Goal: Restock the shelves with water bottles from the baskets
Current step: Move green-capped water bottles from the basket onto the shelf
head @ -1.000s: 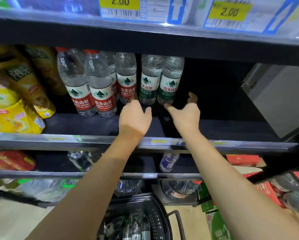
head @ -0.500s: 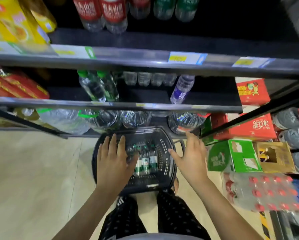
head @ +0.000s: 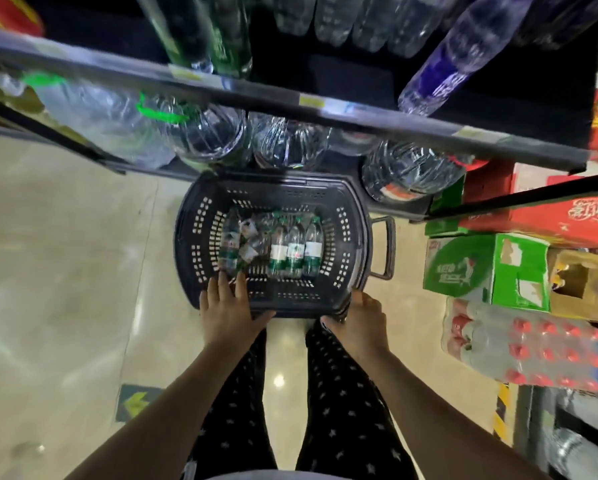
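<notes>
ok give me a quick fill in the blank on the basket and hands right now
1. The dark basket stands on the ____.
2. The bottles in it have ____ labels.
3. The left hand reaches over the basket's ____ rim.
4. The right hand holds ____.

Missing words: floor; green and white; near; nothing

Both hands reach down over the near rim of a black basket [head: 351, 237] on the floor: left hand [head: 230, 306] spread flat, right hand [head: 363, 318] at the right corner. Water bottles [head: 292, 247] lie inside.
</notes>
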Tool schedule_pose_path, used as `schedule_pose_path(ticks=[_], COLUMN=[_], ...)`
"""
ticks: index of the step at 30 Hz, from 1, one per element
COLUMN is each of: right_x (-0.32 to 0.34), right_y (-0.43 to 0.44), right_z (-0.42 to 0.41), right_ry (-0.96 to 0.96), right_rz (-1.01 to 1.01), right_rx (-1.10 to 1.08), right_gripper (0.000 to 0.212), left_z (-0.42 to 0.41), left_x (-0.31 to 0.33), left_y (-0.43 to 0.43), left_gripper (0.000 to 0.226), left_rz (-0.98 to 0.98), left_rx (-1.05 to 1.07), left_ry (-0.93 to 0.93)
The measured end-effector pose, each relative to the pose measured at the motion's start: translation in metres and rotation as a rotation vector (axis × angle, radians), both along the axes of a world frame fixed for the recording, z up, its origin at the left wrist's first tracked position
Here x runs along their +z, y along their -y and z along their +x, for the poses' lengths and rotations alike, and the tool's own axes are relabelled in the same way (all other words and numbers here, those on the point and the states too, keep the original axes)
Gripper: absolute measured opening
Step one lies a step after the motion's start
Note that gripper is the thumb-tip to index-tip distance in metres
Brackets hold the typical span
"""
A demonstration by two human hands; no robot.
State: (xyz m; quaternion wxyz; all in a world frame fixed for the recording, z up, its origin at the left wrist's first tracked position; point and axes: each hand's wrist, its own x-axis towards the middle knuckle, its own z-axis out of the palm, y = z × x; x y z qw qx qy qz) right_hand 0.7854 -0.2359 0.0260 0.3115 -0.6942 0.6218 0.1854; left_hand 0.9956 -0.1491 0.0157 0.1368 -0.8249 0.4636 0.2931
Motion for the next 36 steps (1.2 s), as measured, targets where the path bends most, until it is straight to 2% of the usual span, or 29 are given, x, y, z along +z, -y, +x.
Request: schedule_pose_path(ticks=[6, 15, 21, 26, 30, 34, 36], right_x=[-0.068, -0.195, -0.278, -0.344, -0.407, -0.455, -0.475], right_y=[0.007, 0.024, 0.037, 0.064, 0.098, 0.127, 0.136], right_z=[0.009, 0.025, 0.034, 0.056, 0.079, 0.098, 0.105], right_ry=[0.006, -0.04, -0.033, 0.083, 0.18, 0.192, 0.166], right_rz=[0.058, 0.113, 0.192, 0.186, 0.118, 0.129, 0.131], right_rx=[-0.002, 0.052, 0.028, -0.103, -0.204, -0.258, -0.232], right_gripper=[0.083, 0.088, 0.085, 0.073, 0.078, 0.075, 0.077], left_z=[0.005, 0.007, 0.004, 0.0, 0.007, 0.013, 0.011], left_x=[-0.068, -0.192, -0.268, -0.335, -0.404, -0.448, -0.467], left_y=[0.0, 0.004, 0.027, 0.056, 0.081, 0.1, 0.104], left_gripper=[0.105, 0.107, 0.109, 0.108, 0.098, 0.06, 0.054], left_rz=[0.062, 0.128, 0.194, 0.208, 0.14, 0.075, 0.037], left_rx=[0.057, 0.109, 0.134, 0.314, 0.446, 0.565, 0.618], left_ry=[-0.015, -0.075, -0.135, -0.295, -0.439, -0.564, -0.612])
